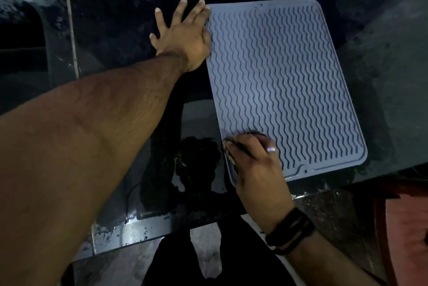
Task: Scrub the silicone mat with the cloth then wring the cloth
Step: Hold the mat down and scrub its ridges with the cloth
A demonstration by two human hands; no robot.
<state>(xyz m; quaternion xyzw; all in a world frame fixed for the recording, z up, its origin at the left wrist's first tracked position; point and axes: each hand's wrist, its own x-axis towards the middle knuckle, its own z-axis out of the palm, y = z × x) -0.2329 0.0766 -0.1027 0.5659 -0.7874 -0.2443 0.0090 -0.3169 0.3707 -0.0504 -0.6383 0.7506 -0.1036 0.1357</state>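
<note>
writing: none readable anywhere in the head view
silicone mat (284,91): grey-blue, rectangular with rounded corners, raised rim, wavy ridges running across the whole face, small hole near the far edge and another near the right near corner; lies flat and slightly rotated on the desk
desk (382,58): dark, mottled, wet-looking slab; black blotches and glossy patches around the mat, near edge chipped with pale flecks
left hand (185,33): palm down, fingers (180,7) straight and spread, released, grasping nothing; thumb side of the hand presses on the mat's far-left edge, the rest of the hand lies on the desk beside it
right hand (254,160): on the mat's near-left corner, fingers curled and clenched round the cloth, pushing it against the ridges
cloth (231,146): dark, bunched up, mostly hidden under the right hand; only a crumpled edge shows at the fingertips, texture too dim to tell
ring (271,149): pale, shiny band on one right-hand finger
wristband (290,230): black, matte strap round the right wrist
cable (69,19): thin pale line running up the dark surface at far left
</note>
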